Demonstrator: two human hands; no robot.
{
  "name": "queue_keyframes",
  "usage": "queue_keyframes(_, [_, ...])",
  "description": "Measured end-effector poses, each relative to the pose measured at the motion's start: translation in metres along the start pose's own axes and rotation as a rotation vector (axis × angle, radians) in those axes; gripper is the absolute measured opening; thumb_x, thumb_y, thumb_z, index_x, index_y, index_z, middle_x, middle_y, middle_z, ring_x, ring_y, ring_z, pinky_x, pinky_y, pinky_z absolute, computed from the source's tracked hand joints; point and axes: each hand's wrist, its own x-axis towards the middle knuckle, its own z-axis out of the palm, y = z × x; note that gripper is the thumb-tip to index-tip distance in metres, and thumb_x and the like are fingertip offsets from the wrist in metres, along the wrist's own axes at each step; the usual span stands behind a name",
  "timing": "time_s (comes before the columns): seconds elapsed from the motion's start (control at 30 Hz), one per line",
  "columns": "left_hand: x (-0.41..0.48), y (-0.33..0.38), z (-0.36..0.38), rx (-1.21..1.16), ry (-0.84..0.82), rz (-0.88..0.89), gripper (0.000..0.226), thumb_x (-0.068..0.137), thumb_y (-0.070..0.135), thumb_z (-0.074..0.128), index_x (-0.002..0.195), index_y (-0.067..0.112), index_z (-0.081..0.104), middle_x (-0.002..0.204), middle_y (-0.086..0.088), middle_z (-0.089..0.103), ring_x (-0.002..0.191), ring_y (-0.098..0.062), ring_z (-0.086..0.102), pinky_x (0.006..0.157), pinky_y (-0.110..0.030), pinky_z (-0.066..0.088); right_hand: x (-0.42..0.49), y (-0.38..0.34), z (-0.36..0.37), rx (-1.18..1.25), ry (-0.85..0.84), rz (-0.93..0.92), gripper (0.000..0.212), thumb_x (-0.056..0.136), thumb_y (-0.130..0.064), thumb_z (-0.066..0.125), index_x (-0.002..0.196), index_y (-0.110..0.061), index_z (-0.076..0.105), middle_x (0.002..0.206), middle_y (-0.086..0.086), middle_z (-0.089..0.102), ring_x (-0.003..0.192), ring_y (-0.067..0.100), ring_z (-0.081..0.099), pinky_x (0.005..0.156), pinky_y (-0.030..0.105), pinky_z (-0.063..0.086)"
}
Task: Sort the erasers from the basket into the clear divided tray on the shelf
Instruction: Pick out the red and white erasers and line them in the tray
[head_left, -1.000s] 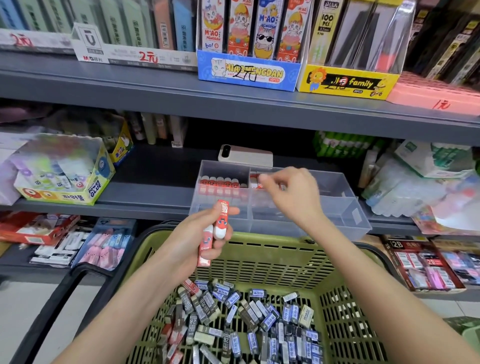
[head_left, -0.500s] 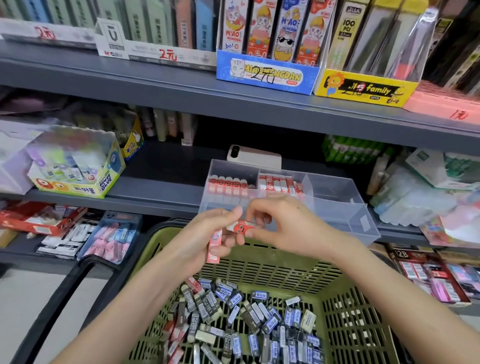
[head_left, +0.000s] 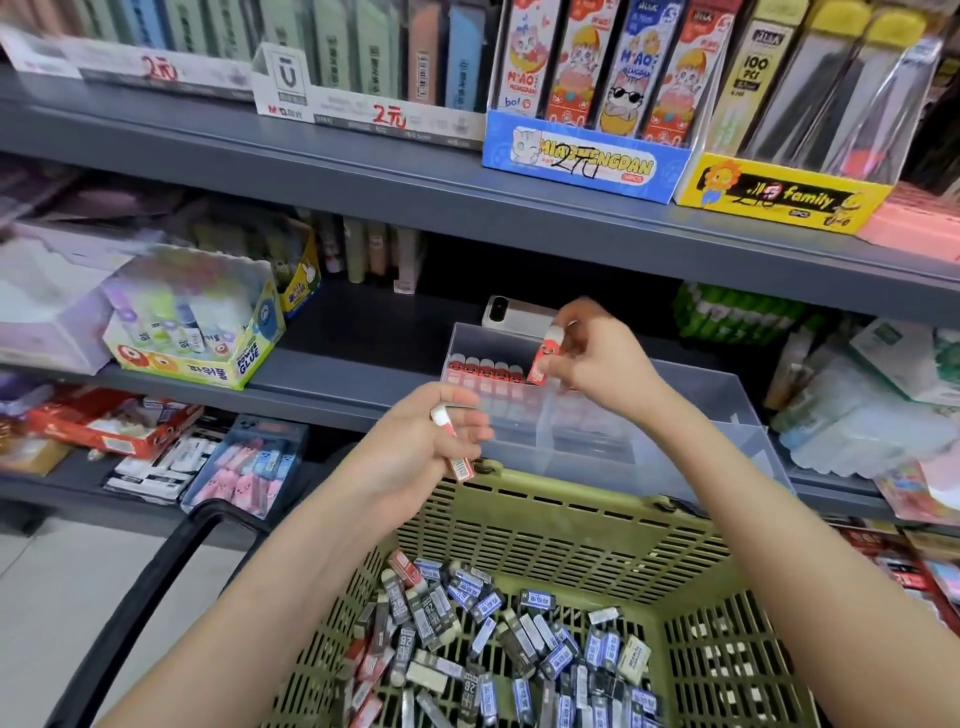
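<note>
Eraser pinched in right hand over tray.

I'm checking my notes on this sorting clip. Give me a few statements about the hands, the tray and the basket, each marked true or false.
1. The right hand pinches a red eraser above the clear tray. True.
2. The left hand holds nothing. False: its fingers are curled round a red-and-white eraser, held near the basket's far rim.
3. The green basket has been emptied. False: many loose erasers lie in its bottom, mostly in blue or grey sleeves.
4. A row of red erasers stands in the tray's back left compartment. True.
</note>
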Motion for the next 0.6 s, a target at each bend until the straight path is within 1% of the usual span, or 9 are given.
queue_keyframes(0.03, [0.0,0.001,-0.001,-0.001,0.002,0.011,0.038,0.081,-0.027,0.042,0.097,0.004,0.056,0.091,-0.014,0.061,0.081,-0.021,0.068,0.069,-0.025,0.056,0.007,0.004,0.002,-0.037,-0.001,0.008,0.034,0.074,-0.002,0.071,0.092,-0.015,0.045,0.067,0.004,0.06,0.052,0.014,0.054,0.053,0.026,0.046])
queue_keyframes(0.1, [-0.001,0.003,-0.002,-0.038,0.0,0.024,0.031,0.083,-0.022,0.049,0.101,0.002,0.053,0.095,-0.018,0.064,0.084,-0.026,0.071,0.07,-0.028,0.059,0.019,0.01,0.006,-0.13,-0.024,0.029,0.037,0.073,-0.005,0.071,0.097,-0.017,0.044,0.067,0.003,0.061,0.055,0.016,0.052,0.055,0.025,0.042])
queue_keyframes(0.17, [-0.002,0.003,-0.001,-0.064,0.014,0.037,0.03,0.082,-0.017,0.056,0.104,0.002,0.05,0.097,-0.021,0.066,0.085,-0.028,0.072,0.067,-0.028,0.059,0.028,0.014,0.009,-0.261,-0.066,0.035,0.029,0.075,-0.014,0.07,0.094,-0.02,0.048,0.078,0.005,0.067,0.068,0.023,0.058,0.063,0.027,0.045])
queue_keyframes(0.23, [-0.002,0.003,0.001,-0.074,0.037,0.046,0.032,0.08,-0.012,0.062,0.105,0.002,0.047,0.095,-0.021,0.068,0.084,-0.027,0.072,0.064,-0.027,0.058,0.035,0.015,0.013,-0.408,-0.1,0.044,0.014,0.081,-0.024,0.064,0.092,-0.022,0.056,0.088,0.004,0.07,0.082,0.024,0.062,0.069,0.026,0.045])
queue_keyframes(0.33, [-0.002,0.003,0.002,-0.081,0.054,0.055,0.037,0.074,-0.003,0.068,0.104,0.001,0.047,0.088,-0.019,0.072,0.083,-0.026,0.072,0.064,-0.025,0.058,0.042,0.018,0.017,-0.495,-0.11,0.061,0.01,0.084,-0.031,0.062,0.091,-0.025,0.064,0.1,0.0,0.069,0.096,0.022,0.06,0.075,0.026,0.044])
queue_keyframes(0.4, [-0.001,0.002,0.001,-0.081,0.069,0.059,0.036,0.076,-0.004,0.068,0.105,0.0,0.047,0.09,-0.022,0.071,0.084,-0.027,0.072,0.064,-0.026,0.057,0.044,0.019,0.016,-0.571,-0.098,0.049,0.013,0.085,-0.032,0.061,0.093,-0.025,0.069,0.105,-0.003,0.067,0.108,0.022,0.051,0.082,0.027,0.041])
queue_keyframes(0.5, [0.0,0.001,-0.001,-0.072,0.072,0.06,0.033,0.078,-0.005,0.067,0.104,0.0,0.048,0.092,-0.023,0.071,0.084,-0.028,0.072,0.064,-0.027,0.057,0.047,0.023,0.015,-0.967,-0.141,-0.099,0.029,0.092,-0.038,0.046,0.105,-0.029,0.07,0.122,-0.003,0.059,0.118,0.025,0.038,0.094,0.034,0.032])
queue_keyframes(0.53, [0.0,0.0,-0.001,-0.066,0.069,0.062,0.033,0.077,-0.004,0.068,0.103,0.001,0.049,0.091,-0.023,0.072,0.084,-0.028,0.072,0.064,-0.026,0.057,0.047,0.025,0.016,-1.047,-0.163,-0.128,0.034,0.094,-0.041,0.041,0.11,-0.03,0.068,0.127,-0.003,0.054,0.12,0.025,0.035,0.098,0.036,0.028])
queue_keyframes(0.6, [0.001,-0.001,-0.002,-0.059,0.07,0.07,0.036,0.07,0.001,0.072,0.1,0.003,0.053,0.089,-0.02,0.072,0.082,-0.028,0.072,0.063,-0.025,0.056,0.045,0.028,0.017,-1.083,-0.202,-0.108,0.041,0.096,-0.046,0.032,0.116,-0.033,0.065,0.137,-0.004,0.045,0.124,0.023,0.031,0.101,0.04,0.023])
